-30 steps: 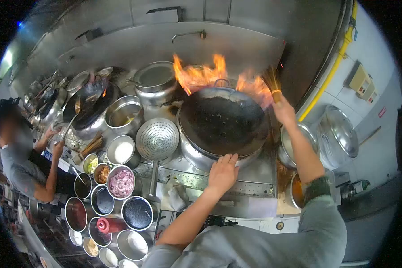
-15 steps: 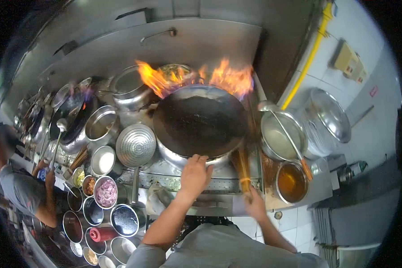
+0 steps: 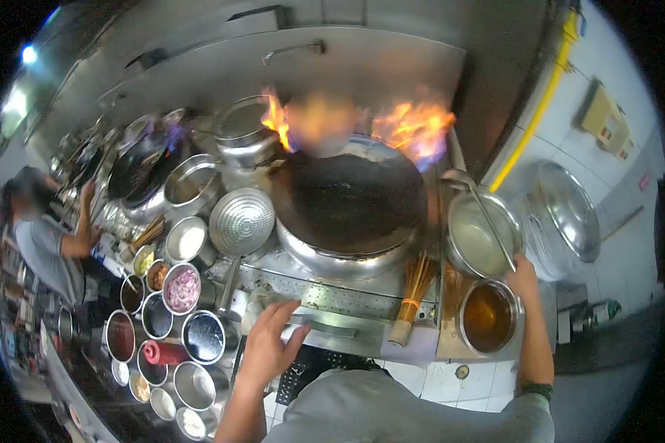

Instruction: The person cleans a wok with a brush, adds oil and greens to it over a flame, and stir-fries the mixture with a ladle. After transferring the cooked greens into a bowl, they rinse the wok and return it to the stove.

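Observation:
My right hand (image 3: 523,277) is wrapped around the handle of a ladle (image 3: 488,213), which lies across a pot of pale liquid (image 3: 482,240). Above the stove's front edge, my left hand (image 3: 275,343) hangs with its fingers apart, holding nothing. A large dark wok (image 3: 351,203) sits on the burner in front of me, flames rising behind its far rim. The bamboo brush (image 3: 412,299) lies on the stove front between my hands. A perforated strainer (image 3: 241,221) rests left of the wok, its handle toward me.
A pot of amber liquid (image 3: 488,316) stands by my right forearm. Several ingredient containers crowd the left side, including chopped onion (image 3: 182,288) and a red bottle (image 3: 165,353). Flames (image 3: 417,129) burn behind the wok. Another person (image 3: 52,244) works at the far left.
My right hand has let go of the bamboo brush and taken the ladle's handle. My left hand has drawn back from the wok's near rim. The view has shifted.

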Motion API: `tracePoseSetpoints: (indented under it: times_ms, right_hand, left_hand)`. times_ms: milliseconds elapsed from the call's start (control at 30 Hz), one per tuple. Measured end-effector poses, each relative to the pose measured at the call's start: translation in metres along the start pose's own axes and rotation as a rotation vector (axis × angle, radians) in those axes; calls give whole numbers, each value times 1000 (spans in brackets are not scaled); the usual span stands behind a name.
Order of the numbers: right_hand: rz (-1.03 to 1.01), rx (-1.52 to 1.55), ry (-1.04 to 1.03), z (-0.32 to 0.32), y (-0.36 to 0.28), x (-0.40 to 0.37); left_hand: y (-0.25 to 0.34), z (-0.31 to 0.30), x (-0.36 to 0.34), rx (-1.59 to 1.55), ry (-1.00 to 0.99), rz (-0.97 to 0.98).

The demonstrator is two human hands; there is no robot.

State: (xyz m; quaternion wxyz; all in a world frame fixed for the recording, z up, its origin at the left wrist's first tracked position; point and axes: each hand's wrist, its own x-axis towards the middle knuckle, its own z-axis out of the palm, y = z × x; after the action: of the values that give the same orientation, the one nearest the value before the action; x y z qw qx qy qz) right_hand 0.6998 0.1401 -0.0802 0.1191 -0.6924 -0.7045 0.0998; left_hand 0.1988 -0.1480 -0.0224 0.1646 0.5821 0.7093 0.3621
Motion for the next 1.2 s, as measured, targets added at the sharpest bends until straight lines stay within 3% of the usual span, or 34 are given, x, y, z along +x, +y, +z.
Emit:
tracePoseSetpoints:
  times_ms: [33,133,300,400,467,600,700,733,833,867,967,1000,1100,1167,1200]
  right_hand:
    - [-3,72,-52,-1,-8,2]
    - [104,809,-495,-6,-94,-19]
    - [-244,1304,-932,-40,-333,-53]
    - [-362,1153,-1028,13,-450,-38]
    - [-564,883,-997,61,-524,-23]
    - [-793,524,-746,127,-642,-7]
    - [-885,232,-715,157,-702,14]
    - [-980,105,-609,164,-718,21]
    - [-1034,-226,-731,166,-764,33]
    - [-966,-250,-747,169,-776,34]
    - [-798,-44,-901,149,-777,27]
    - [-646,147,-982,137,-767,21]
    - [-371,690,-1194,157,-713,41]
    - [-265,1018,-1149,138,-666,15]
    - [-222,1126,-1234,141,-643,18]
  left_hand:
    - [-7,-4,-17,-10,1,-51]
    - [-26,-6,-57,-8,15,-194]
    - [-35,-23,-76,-30,81,-210]
    - [-38,-53,-80,-50,130,-227]
    - [-55,-70,-95,-33,219,-269]
    - [-89,-94,-134,23,385,-447]
    - [-119,-93,-169,126,479,-512]
    - [-124,-94,-176,113,498,-552]
    - [-134,-98,-184,80,515,-629]
    - [-134,-99,-183,71,513,-637]
    - [-135,-103,-178,45,517,-602]
    - [-135,-104,-177,41,515,-589]
    - [-139,-106,-171,38,515,-564]
    - [-142,-107,-167,74,488,-559]
    - [-140,-109,-164,105,468,-537]
